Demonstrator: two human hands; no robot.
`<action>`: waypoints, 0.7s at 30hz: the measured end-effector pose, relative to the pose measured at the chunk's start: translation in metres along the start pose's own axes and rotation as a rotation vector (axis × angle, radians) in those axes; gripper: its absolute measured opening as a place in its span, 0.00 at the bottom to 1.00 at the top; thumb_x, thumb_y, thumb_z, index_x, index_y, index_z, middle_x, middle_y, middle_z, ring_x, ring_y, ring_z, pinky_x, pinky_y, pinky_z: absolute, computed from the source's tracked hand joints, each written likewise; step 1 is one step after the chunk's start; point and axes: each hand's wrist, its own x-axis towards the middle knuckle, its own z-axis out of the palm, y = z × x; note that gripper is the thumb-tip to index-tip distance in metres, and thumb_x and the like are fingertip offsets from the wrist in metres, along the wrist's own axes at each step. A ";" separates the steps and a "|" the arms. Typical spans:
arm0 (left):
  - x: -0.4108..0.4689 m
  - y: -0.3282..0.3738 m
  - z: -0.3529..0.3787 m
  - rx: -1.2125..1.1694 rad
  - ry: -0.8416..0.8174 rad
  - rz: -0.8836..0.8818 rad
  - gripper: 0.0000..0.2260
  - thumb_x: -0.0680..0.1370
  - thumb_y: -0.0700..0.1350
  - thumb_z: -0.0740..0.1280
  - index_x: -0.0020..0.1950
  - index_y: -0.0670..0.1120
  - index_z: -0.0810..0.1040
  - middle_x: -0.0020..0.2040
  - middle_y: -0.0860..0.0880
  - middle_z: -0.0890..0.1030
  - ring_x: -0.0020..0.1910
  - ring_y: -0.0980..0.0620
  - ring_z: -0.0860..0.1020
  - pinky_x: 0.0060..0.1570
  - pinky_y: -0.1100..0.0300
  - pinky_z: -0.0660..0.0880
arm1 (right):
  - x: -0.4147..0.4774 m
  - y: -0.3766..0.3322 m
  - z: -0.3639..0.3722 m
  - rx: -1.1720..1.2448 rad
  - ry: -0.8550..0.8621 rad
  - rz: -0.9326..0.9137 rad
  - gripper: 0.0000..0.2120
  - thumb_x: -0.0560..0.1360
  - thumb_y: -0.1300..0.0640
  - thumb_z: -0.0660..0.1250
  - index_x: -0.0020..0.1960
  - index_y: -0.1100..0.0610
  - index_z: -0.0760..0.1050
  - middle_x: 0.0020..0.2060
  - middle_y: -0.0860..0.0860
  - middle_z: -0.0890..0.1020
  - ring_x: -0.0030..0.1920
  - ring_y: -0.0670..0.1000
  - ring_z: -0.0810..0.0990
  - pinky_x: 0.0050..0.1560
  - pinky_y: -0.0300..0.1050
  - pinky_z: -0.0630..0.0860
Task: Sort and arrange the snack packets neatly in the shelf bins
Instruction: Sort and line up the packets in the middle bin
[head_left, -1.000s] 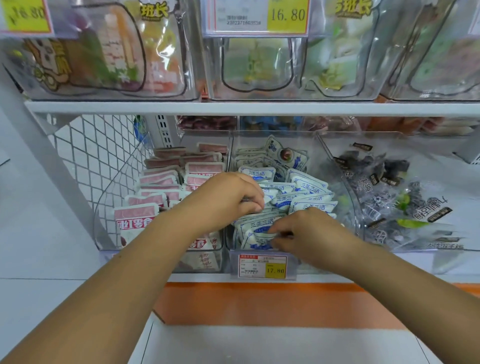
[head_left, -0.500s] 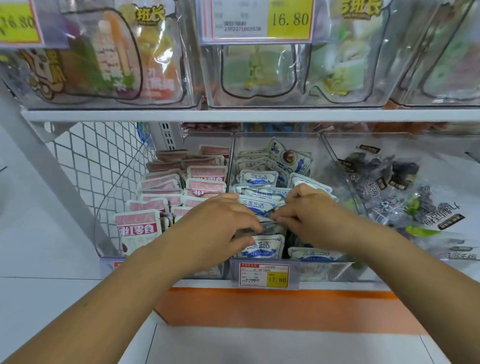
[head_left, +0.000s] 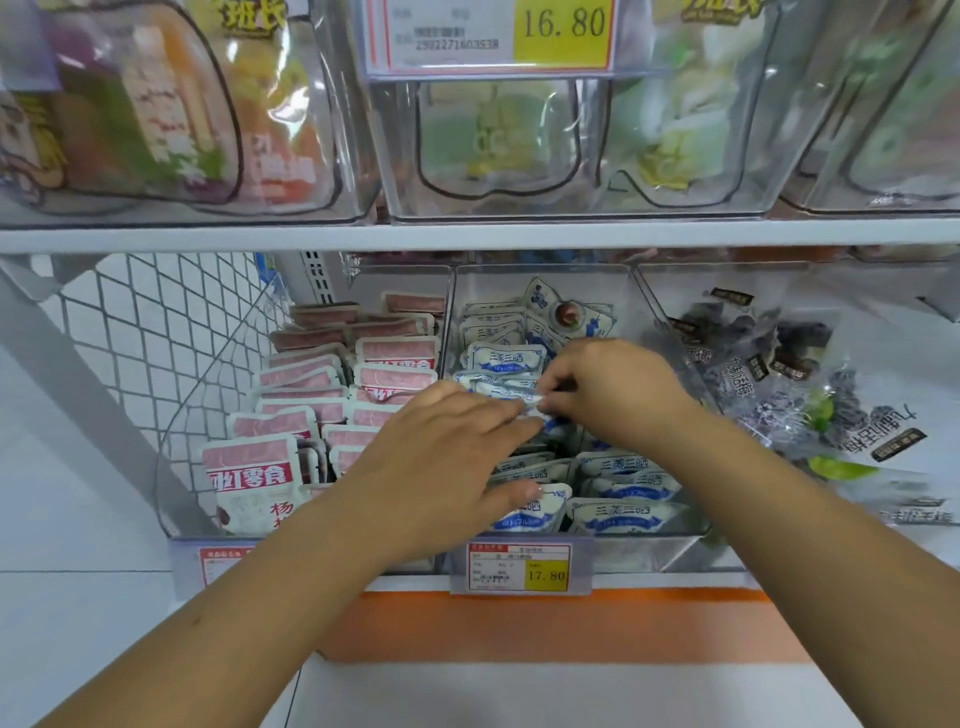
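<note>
Since a second ago, the right hand (head_left: 608, 395) has been raised from the bin's front to meet the left hand (head_left: 447, 457) at frame centre. One blue-and-white packet (head_left: 506, 392) is pinched by curled right fingers, and the left fingers are laid straight over the packets in the middle bin (head_left: 540, 280). Left of it, pink packets (head_left: 311, 374) are stacked.

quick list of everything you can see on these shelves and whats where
blue packets: many, blue and white, middle lower bin
pink packets: many, pink, left lower bin
dark packets: many, black-purple, right lower bin
large bags: several, mixed colours, upper bins
price tags: two readable, yellow-white, bin fronts
mesh panel: one, white, far left
left hand: one, fingers straight on blue packets
right hand: one, pinching one of the blue packets
</note>
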 end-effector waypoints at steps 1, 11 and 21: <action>0.000 -0.001 0.000 -0.007 -0.018 0.001 0.31 0.77 0.68 0.44 0.76 0.55 0.62 0.74 0.56 0.66 0.71 0.55 0.65 0.70 0.58 0.50 | 0.001 0.000 0.002 0.014 0.033 0.004 0.06 0.75 0.44 0.67 0.49 0.43 0.81 0.48 0.42 0.82 0.50 0.47 0.79 0.47 0.46 0.77; 0.009 0.002 -0.008 -0.132 0.058 -0.060 0.26 0.79 0.64 0.50 0.77 0.58 0.55 0.75 0.62 0.60 0.72 0.60 0.58 0.69 0.63 0.51 | -0.005 0.024 -0.027 0.027 -0.096 0.003 0.03 0.73 0.56 0.72 0.44 0.55 0.83 0.48 0.49 0.81 0.45 0.49 0.80 0.50 0.43 0.77; 0.043 -0.010 0.008 -0.114 0.125 -0.102 0.14 0.79 0.53 0.63 0.66 0.58 0.76 0.57 0.57 0.80 0.58 0.53 0.75 0.57 0.57 0.71 | -0.023 0.036 -0.038 -0.122 -0.043 -0.047 0.02 0.76 0.58 0.67 0.45 0.53 0.78 0.45 0.48 0.80 0.44 0.50 0.78 0.48 0.47 0.76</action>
